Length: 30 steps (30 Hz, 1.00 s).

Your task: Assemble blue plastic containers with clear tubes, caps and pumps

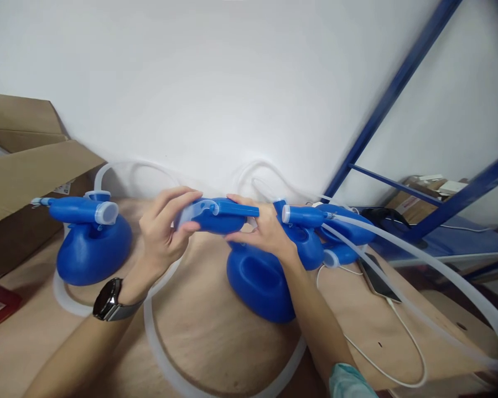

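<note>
Both my hands hold one blue plastic handle part (216, 215) level above the table. My left hand (166, 232) grips its pale, translucent left end with the thumb pressed on the tip. My right hand (263, 229) pinches its right end. Under my right hand stands a blue rounded container (259, 282) with a recessed side. A second blue container (93, 246) stands at the left, with a similar handle part and a pale cap on top. A watch sits on my left wrist.
White translucent tubing (157, 342) loops over the tan tabletop and runs off to the right. A phone (375, 276) with a white cable lies at the right. An open cardboard box (29, 171) stands at the left, a blue metal frame (398, 83) at the right.
</note>
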Available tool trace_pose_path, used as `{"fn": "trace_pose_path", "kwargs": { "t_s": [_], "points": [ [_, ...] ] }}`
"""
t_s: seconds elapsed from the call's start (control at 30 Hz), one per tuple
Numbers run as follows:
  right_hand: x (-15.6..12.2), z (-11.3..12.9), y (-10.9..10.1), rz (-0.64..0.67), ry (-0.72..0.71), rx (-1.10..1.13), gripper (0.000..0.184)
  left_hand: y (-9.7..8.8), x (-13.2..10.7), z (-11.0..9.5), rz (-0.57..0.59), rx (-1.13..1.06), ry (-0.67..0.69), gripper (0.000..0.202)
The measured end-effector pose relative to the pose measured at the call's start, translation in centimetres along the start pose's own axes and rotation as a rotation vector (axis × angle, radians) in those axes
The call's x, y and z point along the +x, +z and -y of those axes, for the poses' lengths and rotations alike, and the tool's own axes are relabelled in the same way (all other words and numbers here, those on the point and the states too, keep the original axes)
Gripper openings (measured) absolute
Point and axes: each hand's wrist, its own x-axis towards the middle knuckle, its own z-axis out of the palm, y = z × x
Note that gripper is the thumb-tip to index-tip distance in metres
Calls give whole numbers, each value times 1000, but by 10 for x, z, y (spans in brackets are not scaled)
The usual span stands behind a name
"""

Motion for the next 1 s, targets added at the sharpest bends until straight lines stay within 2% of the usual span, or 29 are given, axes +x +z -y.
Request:
{"fn": "trace_pose_path", "kwargs": {
  "t_s": [0.1,0.2,0.37,0.43,0.53,0.63,0.73,0.83,1.0],
  "points": [
    [-1,-4,2,-32,-54,-19,76,4,-7,-3,-42,9,-13,40],
    [-2,-4,-1,7,-93,21,77,0,-15,-3,-99,55,85,42],
    [-1,1,-9,70,-125,125,73,-15,-19,5,-15,104,227,60],
    [-1,2,-10,73,-117,137,73,-16,-15,8,8,63,286,57],
    [-2,1,-9,56,-63,116,79,-11,-10,6,-29,86,339,43],
    [-4,0,-8,29,-45,123,84,-5,-10,-3,-107,159,249,37],
    [-5,-1,-8,17,-49,125,85,-2,-11,-12,-115,154,128,33],
    [-6,-1,-8,5,-59,85,83,-4,-9,-18,-73,116,56,32],
    [-6,4,-11,-48,-124,-46,75,-9,3,-26,65,67,-81,36]
  ]
}}
